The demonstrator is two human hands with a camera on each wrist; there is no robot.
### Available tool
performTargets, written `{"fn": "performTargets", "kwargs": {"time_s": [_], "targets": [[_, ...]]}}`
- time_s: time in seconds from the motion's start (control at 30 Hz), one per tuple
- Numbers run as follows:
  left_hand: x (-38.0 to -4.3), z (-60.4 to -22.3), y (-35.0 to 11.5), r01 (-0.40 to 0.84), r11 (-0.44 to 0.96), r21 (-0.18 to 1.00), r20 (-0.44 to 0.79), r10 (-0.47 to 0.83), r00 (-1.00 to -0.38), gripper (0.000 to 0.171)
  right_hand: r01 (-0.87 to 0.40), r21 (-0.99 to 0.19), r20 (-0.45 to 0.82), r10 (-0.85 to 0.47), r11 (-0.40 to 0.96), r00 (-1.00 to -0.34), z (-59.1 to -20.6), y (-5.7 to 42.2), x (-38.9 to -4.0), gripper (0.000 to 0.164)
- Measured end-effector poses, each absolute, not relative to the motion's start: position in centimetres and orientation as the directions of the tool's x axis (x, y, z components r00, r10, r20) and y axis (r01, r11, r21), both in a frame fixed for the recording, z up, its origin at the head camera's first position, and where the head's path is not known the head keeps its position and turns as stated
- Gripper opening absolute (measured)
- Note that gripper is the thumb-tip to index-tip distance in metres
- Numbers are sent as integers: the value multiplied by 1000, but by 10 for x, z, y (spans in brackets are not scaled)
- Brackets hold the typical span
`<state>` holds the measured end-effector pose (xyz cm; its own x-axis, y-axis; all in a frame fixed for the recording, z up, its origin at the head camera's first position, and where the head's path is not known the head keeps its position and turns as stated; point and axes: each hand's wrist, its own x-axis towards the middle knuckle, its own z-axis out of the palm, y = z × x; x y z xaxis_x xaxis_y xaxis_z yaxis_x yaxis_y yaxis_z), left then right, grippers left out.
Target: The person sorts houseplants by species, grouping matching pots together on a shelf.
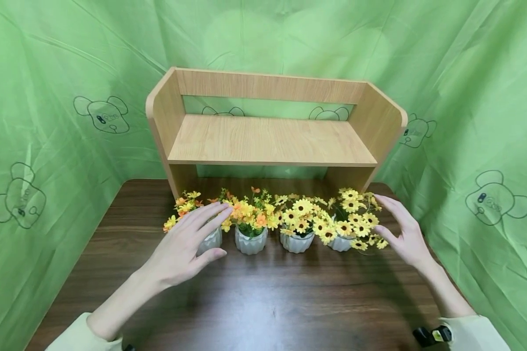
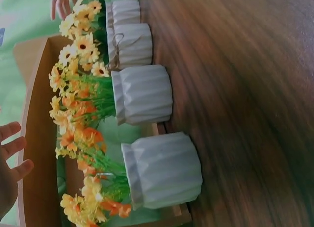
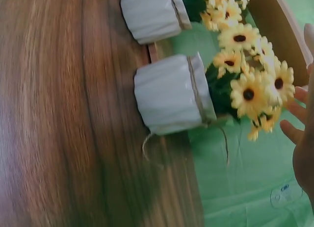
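Several white fluted pots of artificial flowers stand in a row on the table. My left hand (image 1: pixel 184 246) hovers with extended fingers over the leftmost pot (image 1: pixel 212 241), partly hiding its orange-yellow flowers (image 2: pixel 91 202). Beside it is another pot (image 1: pixel 251 241) with orange and yellow blooms. Farther right, yellow dark-centred daisies fill a third pot (image 1: pixel 296 243) and the rightmost one (image 1: pixel 340 243). My right hand (image 1: pixel 401 231), fingers spread, is at the right edge of the rightmost daisies (image 1: pixel 360 226). Twine circles that pot's neck (image 3: pixel 194 89), its loose ends hanging.
A light wooden two-level shelf (image 1: pixel 272 141) stands right behind the flower row, its side panels (image 1: pixel 379 119) rising at both ends. Under everything is a dark wood-grain table (image 1: pixel 263 302). Green cloth (image 1: pixel 48 122) with bear drawings surrounds the table at the back and sides.
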<state>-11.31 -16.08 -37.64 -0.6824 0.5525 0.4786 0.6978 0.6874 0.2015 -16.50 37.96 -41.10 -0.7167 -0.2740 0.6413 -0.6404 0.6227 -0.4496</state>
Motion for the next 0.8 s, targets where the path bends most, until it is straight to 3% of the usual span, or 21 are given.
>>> {"fn": "performTargets", "kwargs": {"time_s": [0.63,0.8], "targets": [[-130,-357,-189,644,706,294,587,398,-705,63,-470,-669,438,-206,576,-875,-434,424,-171,54],[-133,-347,-194,624,714,317,593,364,-718,63,-414,-664,396,-177,623,-901,-441,429,-169,52]]}}
